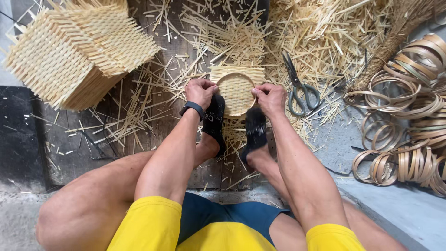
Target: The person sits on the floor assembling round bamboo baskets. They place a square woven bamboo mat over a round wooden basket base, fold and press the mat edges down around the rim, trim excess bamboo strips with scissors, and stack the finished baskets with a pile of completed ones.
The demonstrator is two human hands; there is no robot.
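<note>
The small pale woven bamboo square fitted with a round bamboo hoop [236,87] lies on the dark wooden board [172,121], at the centre of the scene, just beyond the person's two feet in black socks [255,132]. The left hand [200,92] is closed on the left rim of the hoop, fingers curled over its edge; a black wristband [192,108] sits on that wrist. The right hand [271,97] is closed on the right rim in the same manner, thumb and fingers pinching the edge. Both hands touch the workpiece on opposite sides. Just right of the right hand, grey-handled scissors [299,86] lie on loose bamboo offcuts [325,37], blades pointing far. At far left, a stack of flat woven bamboo mats [74,51] rests tilted, well apart from the hands. At right, a heap of coiled bamboo strip rings [409,116] lies on the grey floor [409,209], with a bound straw broom [390,46] beyond it.
</note>
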